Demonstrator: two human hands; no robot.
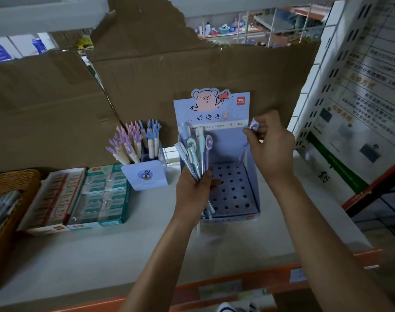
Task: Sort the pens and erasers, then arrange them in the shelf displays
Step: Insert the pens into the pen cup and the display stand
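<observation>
While left hand (192, 194) clutches pen bundle (197, 154) over display (239, 190), right hand (270, 145) pinches single pen (254, 126) above it; fanned bundle may slip, pen may miss hole (231, 181).

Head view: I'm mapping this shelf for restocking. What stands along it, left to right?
wicker basket → red eraser box → green eraser box → holder of claw-topped pens → pig-themed pen display box
</observation>
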